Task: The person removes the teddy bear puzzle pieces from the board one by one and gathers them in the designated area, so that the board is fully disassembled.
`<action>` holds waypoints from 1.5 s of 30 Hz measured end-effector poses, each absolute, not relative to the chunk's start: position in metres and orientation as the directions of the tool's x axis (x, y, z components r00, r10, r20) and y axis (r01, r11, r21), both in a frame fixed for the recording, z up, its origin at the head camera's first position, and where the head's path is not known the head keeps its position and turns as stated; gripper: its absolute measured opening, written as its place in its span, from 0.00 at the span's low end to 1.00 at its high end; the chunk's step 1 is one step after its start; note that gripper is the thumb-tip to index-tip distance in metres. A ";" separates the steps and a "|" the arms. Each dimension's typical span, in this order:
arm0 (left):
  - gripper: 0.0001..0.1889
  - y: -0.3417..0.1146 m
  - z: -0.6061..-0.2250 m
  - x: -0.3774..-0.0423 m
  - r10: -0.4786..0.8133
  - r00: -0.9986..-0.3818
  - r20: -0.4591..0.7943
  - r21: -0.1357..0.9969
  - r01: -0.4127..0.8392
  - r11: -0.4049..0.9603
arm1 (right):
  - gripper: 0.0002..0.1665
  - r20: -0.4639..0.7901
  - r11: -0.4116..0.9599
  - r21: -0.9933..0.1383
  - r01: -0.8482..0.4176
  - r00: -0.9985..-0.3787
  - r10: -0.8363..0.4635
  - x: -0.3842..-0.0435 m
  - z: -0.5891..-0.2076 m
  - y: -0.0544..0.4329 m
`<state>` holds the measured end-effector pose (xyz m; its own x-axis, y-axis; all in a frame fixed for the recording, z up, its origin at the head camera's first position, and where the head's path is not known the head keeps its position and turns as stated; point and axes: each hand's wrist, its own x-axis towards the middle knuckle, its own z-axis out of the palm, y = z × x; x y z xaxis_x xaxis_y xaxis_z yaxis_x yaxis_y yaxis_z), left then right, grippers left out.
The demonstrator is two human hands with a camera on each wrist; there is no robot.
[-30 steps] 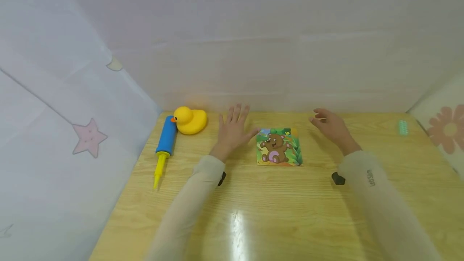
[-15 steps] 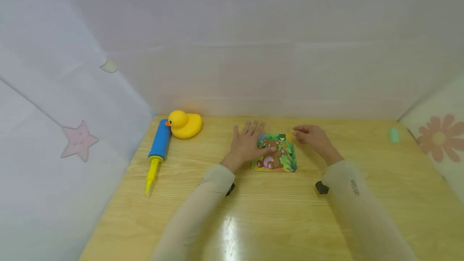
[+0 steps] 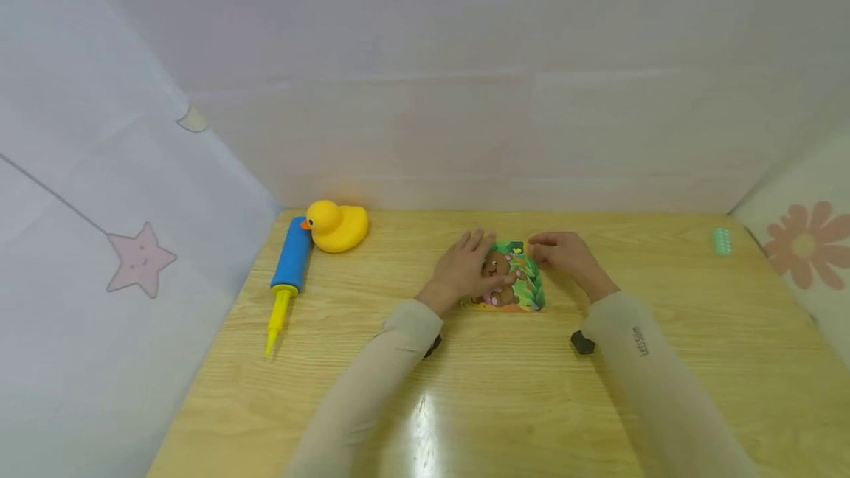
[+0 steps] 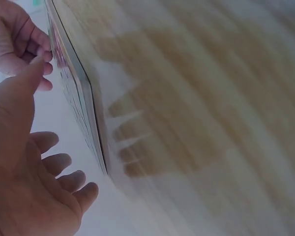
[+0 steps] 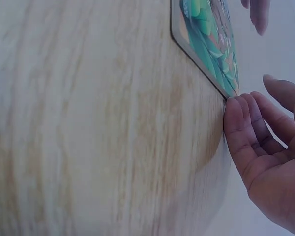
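A flat square bear picture board (image 3: 531,282) with rounded corners lies on the wooden table, and its thin edge shows in both wrist views. My left hand (image 3: 458,275) is over the board's left part with fingers extended, hiding part of the bear. In the left wrist view the left hand (image 4: 34,167) has its fingers slightly bent and spread, apart from the tabletop. At the far right corner of the board, my right hand (image 3: 564,257) touches the edge with its fingertips. The right wrist view shows the right hand (image 5: 270,142) with its thumb apart from the fingers, gripping nothing.
To the left, a yellow rubber duck (image 3: 339,227) sits against a blue and yellow hand pump (image 3: 291,264). A small light green bumpy object (image 3: 722,242) lies near the table's right back edge. Pale cloth walls (image 3: 425,131) rise behind and at the sides of the table (image 3: 518,397).
My left hand has shifted right, from beside the board to over its left part. My right hand has moved left until its fingertips meet the board's far right corner.
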<state>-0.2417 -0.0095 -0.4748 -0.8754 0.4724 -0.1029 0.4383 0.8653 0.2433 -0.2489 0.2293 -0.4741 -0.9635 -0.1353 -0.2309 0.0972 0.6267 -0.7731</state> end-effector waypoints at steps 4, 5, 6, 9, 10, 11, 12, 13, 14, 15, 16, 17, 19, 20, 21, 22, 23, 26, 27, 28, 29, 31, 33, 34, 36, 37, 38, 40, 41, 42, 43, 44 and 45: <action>0.48 -0.006 -0.474 -0.240 0.461 -0.877 -0.139 0.246 0.420 0.873 | 0.27 -0.233 0.652 -0.752 0.095 -0.964 -0.128 -0.250 -0.474 0.227; 0.48 -0.005 -0.474 -0.240 0.460 -0.876 -0.143 0.247 0.419 0.874 | 0.27 -0.228 0.665 -0.742 0.086 -0.965 -0.130 -0.250 -0.474 0.227; 0.48 -0.005 -0.473 -0.240 0.460 -0.876 -0.147 0.249 0.417 0.874 | 0.27 -0.225 0.678 -0.731 0.076 -0.965 -0.134 -0.250 -0.474 0.226; 0.48 -0.003 -0.471 -0.239 0.461 -0.874 -0.154 0.250 0.417 0.874 | 0.27 -0.230 0.686 -0.724 0.071 -0.963 -0.143 -0.250 -0.473 0.225; 0.48 -0.003 -0.471 -0.239 0.460 -0.873 -0.159 0.250 0.415 0.874 | 0.27 -0.231 0.690 -0.721 0.067 -0.962 -0.148 -0.250 -0.473 0.224; 0.48 -0.002 -0.470 -0.239 0.460 -0.873 -0.162 0.252 0.414 0.875 | 0.27 -0.230 0.694 -0.718 0.062 -0.961 -0.153 -0.250 -0.472 0.224; 0.48 -0.002 -0.470 -0.239 0.458 -0.873 -0.165 0.252 0.412 0.876 | 0.27 -0.232 0.693 -0.719 0.063 -0.961 -0.153 -0.250 -0.471 0.223; 0.48 -0.002 -0.469 -0.239 0.456 -0.874 -0.169 0.249 0.410 0.877 | 0.26 -0.232 0.692 -0.719 0.064 -0.961 -0.152 -0.251 -0.471 0.222; 0.48 -0.002 -0.469 -0.239 0.454 -0.874 -0.173 0.247 0.408 0.879 | 0.26 -0.230 0.696 -0.716 0.062 -0.961 -0.152 -0.251 -0.470 0.222; 0.48 -0.002 -0.468 -0.239 0.453 -0.874 -0.176 0.244 0.407 0.880 | 0.26 -0.225 0.705 -0.707 0.052 -0.962 -0.155 -0.251 -0.470 0.221; 0.48 -0.002 -0.468 -0.240 0.453 -0.873 -0.177 0.241 0.408 0.880 | 0.25 -0.222 0.714 -0.698 0.048 -0.963 -0.152 -0.251 -0.470 0.220; 0.47 -0.002 -0.468 -0.240 0.455 -0.873 -0.179 0.237 0.410 0.881 | 0.25 -0.217 0.722 -0.690 0.042 -0.964 -0.152 -0.251 -0.470 0.220; 0.47 -0.002 -0.469 -0.240 0.457 -0.871 -0.180 0.229 0.414 0.881 | 0.25 -0.214 0.736 -0.676 0.038 -0.966 -0.147 -0.251 -0.470 0.218; 0.47 -0.001 -0.469 -0.240 0.458 -0.871 -0.179 0.221 0.418 0.881 | 0.25 -0.212 0.742 -0.669 0.036 -0.967 -0.144 -0.251 -0.471 0.218; 0.47 -0.001 -0.470 -0.241 0.462 -0.870 -0.174 0.213 0.424 0.880 | 0.25 -0.212 0.745 -0.666 0.038 -0.967 -0.140 -0.251 -0.471 0.217; 0.47 -0.001 -0.470 -0.241 0.465 -0.869 -0.170 0.204 0.431 0.879 | 0.25 -0.216 0.740 -0.671 0.048 -0.967 -0.133 -0.251 -0.472 0.217; 0.47 0.000 -0.471 -0.241 0.466 -0.869 -0.166 0.197 0.434 0.879 | 0.25 -0.218 0.735 -0.676 0.057 -0.968 -0.126 -0.252 -0.473 0.217; 0.47 0.001 -0.470 -0.242 0.469 -0.870 -0.154 0.190 0.440 0.878 | 0.26 -0.226 0.715 -0.693 0.086 -0.969 -0.102 -0.252 -0.474 0.216; 0.47 0.001 -0.470 -0.242 0.471 -0.869 -0.153 0.193 0.441 0.876 | 0.26 -0.225 0.712 -0.696 0.091 -0.970 -0.096 -0.253 -0.474 0.216; 0.47 0.001 -0.470 -0.243 0.470 -0.869 -0.156 0.194 0.440 0.877 | 0.26 -0.222 0.713 -0.695 0.092 -0.971 -0.092 -0.253 -0.474 0.216; 0.47 0.002 -0.469 -0.243 0.470 -0.868 -0.159 0.199 0.438 0.877 | 0.25 -0.218 0.718 -0.690 0.088 -0.972 -0.091 -0.253 -0.474 0.216; 0.47 0.002 -0.469 -0.243 0.470 -0.867 -0.167 0.199 0.438 0.877 | 0.25 -0.208 0.726 -0.683 0.078 -0.974 -0.091 -0.254 -0.474 0.216; 0.47 0.004 -0.468 -0.243 0.469 -0.866 -0.173 0.197 0.436 0.878 | 0.24 -0.194 0.738 -0.672 0.061 -0.976 -0.096 -0.254 -0.475 0.216; 0.47 0.004 -0.468 -0.243 0.467 -0.867 -0.177 0.192 0.434 0.880 | 0.24 -0.189 0.743 -0.667 0.053 -0.977 -0.100 -0.254 -0.475 0.216; 0.46 0.005 -0.468 -0.243 0.463 -0.868 -0.181 0.191 0.431 0.882 | 0.24 -0.183 0.746 -0.664 0.045 -0.978 -0.104 -0.254 -0.475 0.215; 0.46 0.005 -0.468 -0.243 0.461 -0.868 -0.183 0.189 0.429 0.883 | 0.24 -0.179 0.748 -0.663 0.042 -0.978 -0.103 -0.254 -0.475 0.215; 0.46 0.006 -0.468 -0.243 0.461 -0.868 -0.184 0.191 0.428 0.883 | 0.23 -0.176 0.751 -0.659 0.039 -0.979 -0.104 -0.254 -0.475 0.215; 0.45 0.006 -0.469 -0.243 0.460 -0.868 -0.185 0.189 0.428 0.884 | 0.23 -0.174 0.754 -0.656 0.038 -0.979 -0.103 -0.254 -0.474 0.214; 0.45 0.006 -0.469 -0.243 0.461 -0.868 -0.184 0.187 0.430 0.883 | 0.23 -0.175 0.754 -0.656 0.041 -0.979 -0.100 -0.254 -0.474 0.214; 0.45 0.007 -0.470 -0.243 0.463 -0.867 -0.183 0.185 0.432 0.883 | 0.23 -0.177 0.753 -0.657 0.044 -0.979 -0.097 -0.254 -0.474 0.214; 0.45 0.007 -0.470 -0.243 0.466 -0.866 -0.183 0.183 0.436 0.881 | 0.22 -0.180 0.754 -0.655 0.047 -0.979 -0.095 -0.254 -0.473 0.214; 0.44 0.007 -0.471 -0.243 0.470 -0.863 -0.185 0.181 0.440 0.880 | 0.22 -0.185 0.754 -0.655 0.051 -0.978 -0.094 -0.254 -0.473 0.214; 0.44 0.007 -0.471 -0.243 0.474 -0.860 -0.188 0.171 0.447 0.878 | 0.22 -0.191 0.751 -0.658 0.057 -0.977 -0.093 -0.254 -0.473 0.214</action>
